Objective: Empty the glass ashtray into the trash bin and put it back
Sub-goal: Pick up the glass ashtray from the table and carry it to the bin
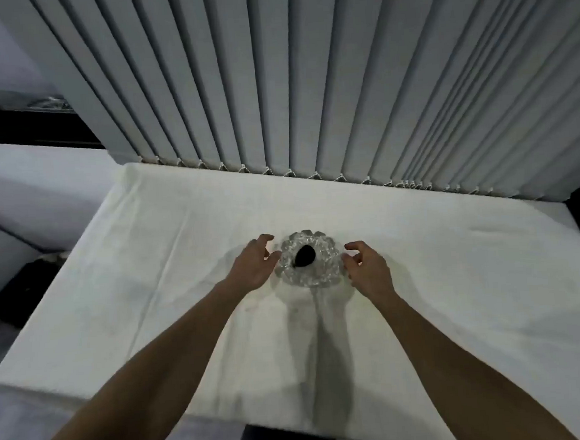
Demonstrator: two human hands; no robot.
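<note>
Glass ashtray (308,259): round, cut-glass, scalloped rim, standing upright on the white tablecloth (168,262) toward the table's far middle, near the vertical blinds (306,81). Contents: one dark lump (304,255) in the bowl, its nature hard to make out. Left hand (253,265): just left of the ashtray, fingers spread and curled wide, holding nothing; fingertips at or just short of the rim, contact cannot be told. Right hand (369,270): just right of the ashtray, fingers likewise curled open, empty, close to the rim. Both forearms bare, cut off by the lower edge. Dark object (22,290): on the floor well left of the ashtray, partly hidden behind the table edge, unidentifiable. Dark clothing at the bottom edge below the ashtray, cropped.
</note>
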